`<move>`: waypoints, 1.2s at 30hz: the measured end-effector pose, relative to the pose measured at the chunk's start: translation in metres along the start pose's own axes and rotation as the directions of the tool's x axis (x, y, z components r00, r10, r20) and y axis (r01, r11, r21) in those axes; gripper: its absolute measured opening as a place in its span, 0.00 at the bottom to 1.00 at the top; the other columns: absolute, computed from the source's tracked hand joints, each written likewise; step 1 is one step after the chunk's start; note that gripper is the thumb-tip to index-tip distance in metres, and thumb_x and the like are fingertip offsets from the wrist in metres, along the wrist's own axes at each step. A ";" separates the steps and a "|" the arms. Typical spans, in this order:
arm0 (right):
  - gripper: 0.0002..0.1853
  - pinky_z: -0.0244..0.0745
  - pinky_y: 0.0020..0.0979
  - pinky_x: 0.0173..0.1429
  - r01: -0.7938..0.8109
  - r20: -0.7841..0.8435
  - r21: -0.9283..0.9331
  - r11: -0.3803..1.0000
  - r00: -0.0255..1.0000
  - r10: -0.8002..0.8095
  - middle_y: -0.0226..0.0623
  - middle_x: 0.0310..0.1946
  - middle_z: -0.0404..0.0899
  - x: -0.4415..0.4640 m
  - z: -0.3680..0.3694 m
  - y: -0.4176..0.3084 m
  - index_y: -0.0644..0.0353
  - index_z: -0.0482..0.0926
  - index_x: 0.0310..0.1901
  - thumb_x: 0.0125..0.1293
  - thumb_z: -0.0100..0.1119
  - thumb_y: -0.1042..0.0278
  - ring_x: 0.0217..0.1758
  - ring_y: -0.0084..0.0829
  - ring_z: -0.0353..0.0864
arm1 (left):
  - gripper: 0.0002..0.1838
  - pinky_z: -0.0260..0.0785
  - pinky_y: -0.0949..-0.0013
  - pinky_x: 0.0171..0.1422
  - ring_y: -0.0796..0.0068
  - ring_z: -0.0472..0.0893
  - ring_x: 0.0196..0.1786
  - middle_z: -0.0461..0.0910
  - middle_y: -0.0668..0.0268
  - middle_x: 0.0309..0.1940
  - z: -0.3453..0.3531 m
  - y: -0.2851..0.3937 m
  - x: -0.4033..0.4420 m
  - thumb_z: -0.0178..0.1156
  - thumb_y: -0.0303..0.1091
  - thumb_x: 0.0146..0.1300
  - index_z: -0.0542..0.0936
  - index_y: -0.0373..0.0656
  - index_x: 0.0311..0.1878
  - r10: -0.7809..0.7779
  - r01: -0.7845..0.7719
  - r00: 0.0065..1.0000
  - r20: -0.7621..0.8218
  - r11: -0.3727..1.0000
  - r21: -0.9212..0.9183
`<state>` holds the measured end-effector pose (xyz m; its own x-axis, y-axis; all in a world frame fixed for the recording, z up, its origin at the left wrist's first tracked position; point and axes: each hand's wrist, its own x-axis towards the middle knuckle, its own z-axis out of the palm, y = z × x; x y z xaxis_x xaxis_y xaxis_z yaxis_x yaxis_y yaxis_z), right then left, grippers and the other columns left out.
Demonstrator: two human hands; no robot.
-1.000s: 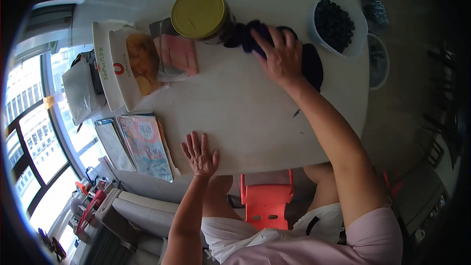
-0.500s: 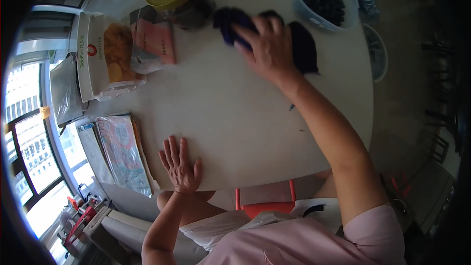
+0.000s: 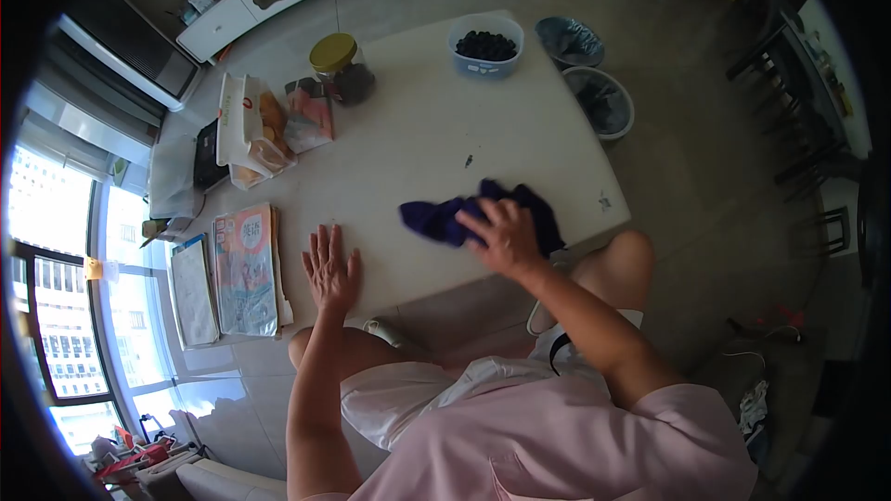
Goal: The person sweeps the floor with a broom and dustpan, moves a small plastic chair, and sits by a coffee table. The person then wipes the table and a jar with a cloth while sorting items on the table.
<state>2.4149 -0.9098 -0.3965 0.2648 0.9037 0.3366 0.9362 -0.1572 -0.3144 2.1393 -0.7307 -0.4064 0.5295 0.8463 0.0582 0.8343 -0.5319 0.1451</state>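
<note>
My right hand (image 3: 506, 237) presses down on a crumpled dark purple cloth (image 3: 433, 221) near the front edge of the white table (image 3: 399, 148). The cloth bunches out to the left and right of the fingers. My left hand (image 3: 330, 269) lies flat on the table near its front left side, fingers stretched, holding nothing. Just left of it is a stack of books and papers (image 3: 249, 269) with a plastic-covered top book. A small dark mark (image 3: 469, 160) shows on the tabletop beyond the cloth.
A tub of dark grapes (image 3: 486, 48) stands at the far right; a yellow-lidded jar (image 3: 342, 70), an orange-toned packet (image 3: 309, 114) and a bread bag (image 3: 264, 134) stand at the far left. Two lined bins (image 3: 601, 102) sit on the floor beyond the right edge.
My right hand has drawn the cloth from the far side of the table toward the front edge. The camera view has tilted up. My left hand stays flat on the table.
</note>
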 end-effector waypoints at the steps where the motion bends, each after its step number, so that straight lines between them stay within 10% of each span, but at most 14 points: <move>1: 0.27 0.66 0.43 0.50 -0.061 -0.018 -0.039 0.997 0.998 0.061 0.33 0.54 0.71 -0.002 -0.006 0.011 0.36 0.77 0.57 0.52 0.66 0.55 0.53 0.40 0.69 | 0.33 0.34 0.50 0.77 0.58 0.48 0.76 0.51 0.59 0.74 0.000 -0.001 -0.003 0.48 0.51 0.65 0.58 0.52 0.72 0.003 -0.003 1.000 -0.002 1.000 0.000; 20: 0.21 0.62 0.42 0.56 -0.217 -0.144 -0.158 0.963 0.970 0.195 0.30 0.54 0.70 0.160 0.031 0.120 0.33 0.77 0.56 0.60 0.60 0.51 0.57 0.36 0.65 | 0.33 0.36 0.45 0.75 0.54 0.49 0.75 0.52 0.57 0.73 -0.003 0.006 0.009 0.49 0.49 0.63 0.59 0.51 0.71 0.001 -0.003 0.999 0.038 0.999 0.041; 25: 0.19 0.62 0.44 0.56 -0.254 -0.067 -0.095 0.963 0.966 0.248 0.31 0.54 0.70 0.131 0.024 0.098 0.33 0.78 0.55 0.61 0.58 0.48 0.58 0.37 0.65 | 0.33 0.37 0.46 0.75 0.55 0.49 0.75 0.53 0.58 0.73 0.001 0.002 0.006 0.49 0.50 0.63 0.59 0.53 0.71 -0.002 0.001 1.000 0.018 1.000 0.031; 31: 0.22 0.63 0.43 0.57 0.121 0.075 0.051 0.991 0.989 -0.124 0.30 0.55 0.70 -0.008 -0.034 0.089 0.32 0.79 0.54 0.55 0.65 0.51 0.59 0.37 0.65 | 0.34 0.36 0.46 0.75 0.55 0.49 0.75 0.54 0.56 0.72 0.007 -0.001 0.007 0.52 0.48 0.63 0.59 0.50 0.71 -0.039 0.040 0.999 0.025 0.998 -0.038; 36: 0.22 0.63 0.39 0.56 -0.031 0.074 -0.032 0.999 0.997 0.033 0.29 0.56 0.70 0.012 -0.045 0.121 0.31 0.79 0.54 0.55 0.65 0.51 0.58 0.35 0.66 | 0.37 0.49 0.51 0.73 0.50 0.58 0.71 0.59 0.51 0.68 -0.012 0.072 0.077 0.60 0.37 0.59 0.57 0.44 0.71 0.057 -0.098 0.988 -0.140 0.948 -0.303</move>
<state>2.5415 -0.9361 -0.3911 0.2779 0.9249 0.2595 0.9345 -0.1978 -0.2959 2.2386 -0.7039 -0.3800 0.5494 0.8102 0.2042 0.6928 -0.5783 0.4308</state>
